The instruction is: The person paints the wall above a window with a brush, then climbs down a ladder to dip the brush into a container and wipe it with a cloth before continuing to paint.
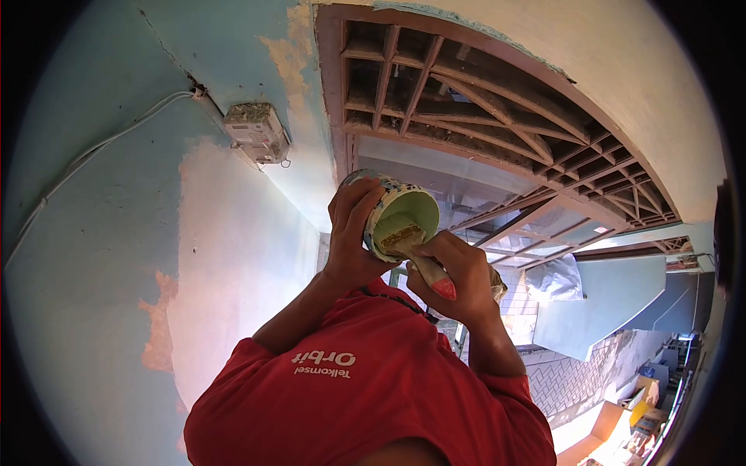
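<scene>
My left hand (pixel 351 233) is wrapped around the side of a paint-spattered can (pixel 373 197), which is tilted so its mouth faces me. Pale green paint coats the inner wall of the can. In my right hand (pixel 460 272) is a paintbrush (pixel 423 266) with a worn handle and a red end. The fingers close around its handle, and its bristles lie at the can's mouth, overlapping the lower inside.
A blue-green wall (pixel 93 295) with a pale patch runs along the left. An electric meter box (pixel 256 133) and a cable (pixel 101 147) are fixed to it. Ahead is a brown wooden window frame (pixel 334 85). Cardboard boxes (pixel 608 422) lie at the lower right.
</scene>
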Available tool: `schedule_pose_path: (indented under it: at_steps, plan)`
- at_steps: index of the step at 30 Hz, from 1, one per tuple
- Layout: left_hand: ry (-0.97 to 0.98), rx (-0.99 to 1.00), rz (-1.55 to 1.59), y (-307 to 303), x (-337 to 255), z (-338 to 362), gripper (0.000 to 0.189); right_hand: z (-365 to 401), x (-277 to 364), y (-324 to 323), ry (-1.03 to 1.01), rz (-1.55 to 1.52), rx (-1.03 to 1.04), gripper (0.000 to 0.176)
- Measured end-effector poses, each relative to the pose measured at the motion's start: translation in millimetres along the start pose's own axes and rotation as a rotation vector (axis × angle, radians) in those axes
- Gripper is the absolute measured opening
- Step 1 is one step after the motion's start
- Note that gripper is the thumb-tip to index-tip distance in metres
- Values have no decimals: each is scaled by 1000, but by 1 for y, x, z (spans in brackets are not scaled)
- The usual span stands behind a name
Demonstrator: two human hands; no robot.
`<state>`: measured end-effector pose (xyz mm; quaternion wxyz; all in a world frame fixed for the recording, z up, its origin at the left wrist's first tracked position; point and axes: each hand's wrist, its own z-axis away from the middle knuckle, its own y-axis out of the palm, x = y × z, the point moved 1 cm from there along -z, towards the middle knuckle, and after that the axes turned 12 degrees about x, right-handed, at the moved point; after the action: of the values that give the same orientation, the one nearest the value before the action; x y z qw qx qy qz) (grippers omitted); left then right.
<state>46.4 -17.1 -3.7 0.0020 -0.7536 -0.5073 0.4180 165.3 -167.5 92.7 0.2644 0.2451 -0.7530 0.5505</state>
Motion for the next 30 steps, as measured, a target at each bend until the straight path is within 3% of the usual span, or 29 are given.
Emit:
schedule_pose_path:
  at_steps: [12, 15, 19, 26, 30]
  plan:
    - [15, 23, -3, -1, -3, 7, 105, 12, 3, -3, 6, 0, -35, 29]
    - [-59, 89, -28, 0, 4, 18, 117, 17, -4, -3, 19, -43, -17, 31]
    - [-129, 176, -30, 6, 6, 32, 112, 29, -16, 14, 67, -107, -57, 27]
    - [-239, 292, 267, 19, 16, 57, 111, 57, -34, 43, 119, -213, -207, 29]
    - [-191, 399, 458, 32, 29, 56, 112, 71, -34, 53, 161, -182, -217, 37]
